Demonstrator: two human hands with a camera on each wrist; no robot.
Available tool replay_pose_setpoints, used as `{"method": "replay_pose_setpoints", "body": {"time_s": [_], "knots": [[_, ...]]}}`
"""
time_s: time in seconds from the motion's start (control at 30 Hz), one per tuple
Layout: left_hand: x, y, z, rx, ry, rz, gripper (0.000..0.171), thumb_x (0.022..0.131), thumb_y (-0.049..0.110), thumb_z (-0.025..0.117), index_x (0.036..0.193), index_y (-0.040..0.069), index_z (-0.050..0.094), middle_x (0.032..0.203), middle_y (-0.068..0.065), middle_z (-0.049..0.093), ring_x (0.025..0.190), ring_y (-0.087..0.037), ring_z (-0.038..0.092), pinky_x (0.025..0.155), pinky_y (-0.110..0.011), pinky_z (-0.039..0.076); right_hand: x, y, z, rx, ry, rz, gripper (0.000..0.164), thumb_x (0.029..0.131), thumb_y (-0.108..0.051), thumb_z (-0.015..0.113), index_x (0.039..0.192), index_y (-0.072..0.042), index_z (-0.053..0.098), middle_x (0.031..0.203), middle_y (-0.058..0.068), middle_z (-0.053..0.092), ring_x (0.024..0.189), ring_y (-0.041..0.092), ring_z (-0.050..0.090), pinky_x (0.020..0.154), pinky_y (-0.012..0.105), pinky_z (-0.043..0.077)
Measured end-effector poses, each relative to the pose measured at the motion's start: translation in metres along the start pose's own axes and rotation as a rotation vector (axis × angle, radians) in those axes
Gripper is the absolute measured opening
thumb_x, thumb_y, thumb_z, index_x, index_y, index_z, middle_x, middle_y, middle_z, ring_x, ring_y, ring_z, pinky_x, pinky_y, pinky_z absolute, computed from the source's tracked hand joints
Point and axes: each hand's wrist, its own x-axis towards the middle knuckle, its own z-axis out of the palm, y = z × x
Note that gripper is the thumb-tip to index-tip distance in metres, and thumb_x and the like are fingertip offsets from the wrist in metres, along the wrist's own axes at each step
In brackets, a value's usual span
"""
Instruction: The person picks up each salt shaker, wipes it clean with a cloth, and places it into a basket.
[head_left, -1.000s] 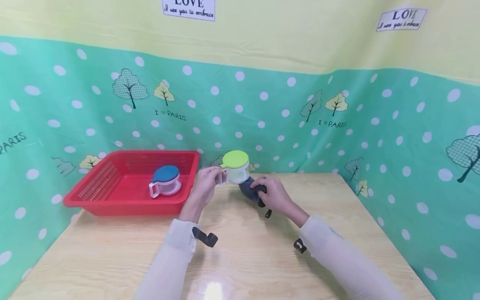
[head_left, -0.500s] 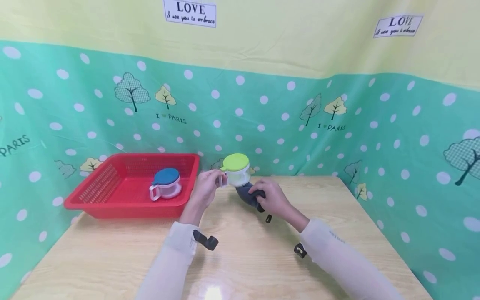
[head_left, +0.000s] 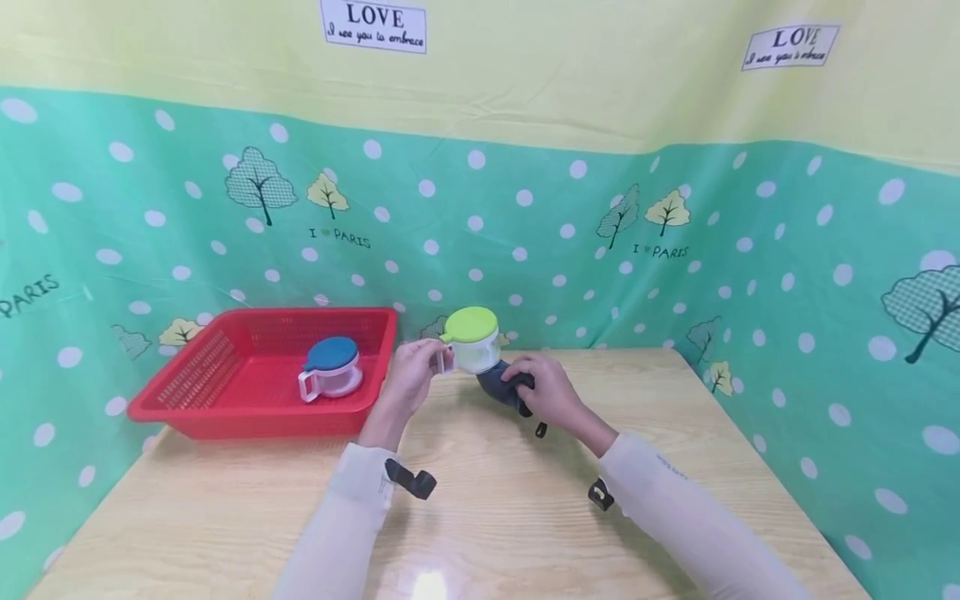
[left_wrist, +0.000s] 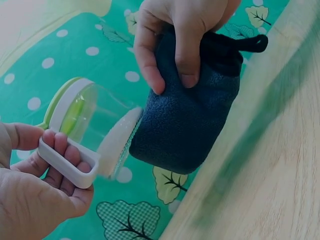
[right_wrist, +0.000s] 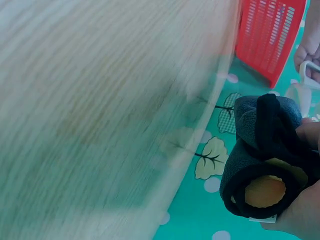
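My left hand [head_left: 411, 371] grips the white handle [left_wrist: 70, 162] of a clear seasoning jar [head_left: 477, 354], raised above the table with some white contents inside. Its green lid [head_left: 471, 324] faces up in the head view. In my right hand [head_left: 546, 388] is a dark blue fleece cloth pouch [left_wrist: 187, 107] with black trim and a loop, pinched between thumb and fingers. The pouch's far end lies right at the jar's base. From the right wrist, a round opening [right_wrist: 265, 192] in the pouch shows something yellow-orange within.
Left of my hands stands a red plastic basket [head_left: 262, 422] holding a second jar with a blue lid [head_left: 332, 353]. The wooden table [head_left: 495, 508] ends at a green dotted curtain [head_left: 525, 225] behind and to the right.
The pouch shifts slightly left along the jar's base, then back right. My left hand keeps the jar almost still; the head view tilts a little.
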Motion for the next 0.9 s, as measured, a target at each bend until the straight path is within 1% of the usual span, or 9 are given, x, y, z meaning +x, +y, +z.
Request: {"method": "replay_pose_setpoints", "body": {"time_s": [0.17,0.27,0.33,0.4,0.57,0.63,0.7,0.77,0.9], "knots": [[0.0,0.001,0.001,-0.012,-0.005,-0.011,0.028,0.098,-0.001,0.053,0.074,0.003,0.068,0.075,-0.007,0.062,0.074,-0.019,0.058,0.076,-0.029,0.052,0.006,0.009,0.001,0.036,0.03,0.068,0.03,0.083,0.015,0.07,0.097,-0.01,0.078,0.113,0.012,0.071,0.116,0.033,0.063,0.098,0.048,0.053],[0.0,0.002,0.002,-0.026,-0.006,-0.004,0.028,0.098,-0.001,0.053,0.074,0.003,0.068,0.075,-0.008,0.061,0.073,-0.02,0.057,0.075,-0.029,0.052,0.009,0.013,0.002,0.067,0.056,0.086,0.029,0.083,0.015,0.07,0.096,-0.01,0.078,0.112,0.011,0.071,0.116,0.033,0.064,0.099,0.048,0.053],[0.0,0.002,0.002,-0.037,-0.005,-0.001,0.028,0.098,-0.001,0.053,0.074,0.003,0.067,0.075,-0.007,0.061,0.072,-0.02,0.057,0.074,-0.028,0.051,0.009,0.012,0.003,0.082,0.062,0.074,0.029,0.082,0.015,0.071,0.095,-0.01,0.078,0.111,0.011,0.072,0.116,0.033,0.064,0.099,0.049,0.052],[0.001,0.002,0.003,-0.045,-0.003,0.003,0.029,0.098,-0.001,0.053,0.074,0.003,0.067,0.074,-0.007,0.062,0.072,-0.02,0.057,0.073,-0.028,0.051,0.008,0.01,0.006,0.093,0.059,0.041,0.029,0.082,0.015,0.071,0.094,-0.01,0.079,0.112,0.011,0.073,0.116,0.033,0.064,0.1,0.049,0.052],[0.002,0.0,0.001,-0.071,0.011,0.006,0.031,0.098,-0.001,0.051,0.073,0.003,0.067,0.074,-0.007,0.062,0.071,-0.02,0.058,0.073,-0.029,0.051,0.004,0.0,0.014,0.108,0.019,-0.04,0.031,0.08,0.017,0.072,0.095,-0.009,0.079,0.111,0.01,0.075,0.113,0.031,0.068,0.098,0.046,0.053],[0.002,-0.002,0.0,-0.081,0.023,-0.001,0.031,0.098,-0.002,0.051,0.072,0.003,0.068,0.074,-0.007,0.062,0.071,-0.02,0.059,0.072,-0.029,0.052,0.002,-0.004,0.017,0.098,-0.003,-0.054,0.031,0.08,0.017,0.072,0.095,-0.009,0.08,0.11,0.01,0.075,0.112,0.031,0.068,0.098,0.045,0.054],[0.002,-0.003,-0.001,-0.085,0.033,-0.007,0.032,0.098,-0.002,0.05,0.072,0.003,0.068,0.073,-0.007,0.062,0.07,-0.02,0.059,0.072,-0.029,0.052,0.0,-0.006,0.019,0.086,-0.023,-0.05,0.03,0.081,0.016,0.072,0.096,-0.01,0.079,0.111,0.01,0.075,0.113,0.03,0.068,0.098,0.044,0.054],[0.001,-0.003,-0.002,-0.084,0.033,-0.01,0.032,0.098,-0.002,0.051,0.072,0.003,0.068,0.073,-0.008,0.062,0.07,-0.02,0.059,0.072,-0.029,0.052,-0.001,-0.007,0.019,0.088,-0.017,-0.042,0.03,0.082,0.016,0.072,0.097,-0.01,0.079,0.113,0.01,0.075,0.114,0.03,0.068,0.097,0.044,0.054],[0.0,0.0,-0.002,-0.086,0.01,0.001,0.031,0.099,-0.002,0.051,0.073,0.001,0.068,0.073,-0.008,0.062,0.07,-0.021,0.058,0.073,-0.03,0.052,0.004,-0.002,0.015,0.094,0.046,-0.043,0.031,0.082,0.016,0.072,0.099,-0.008,0.078,0.115,0.012,0.074,0.116,0.032,0.067,0.1,0.046,0.052]]}}
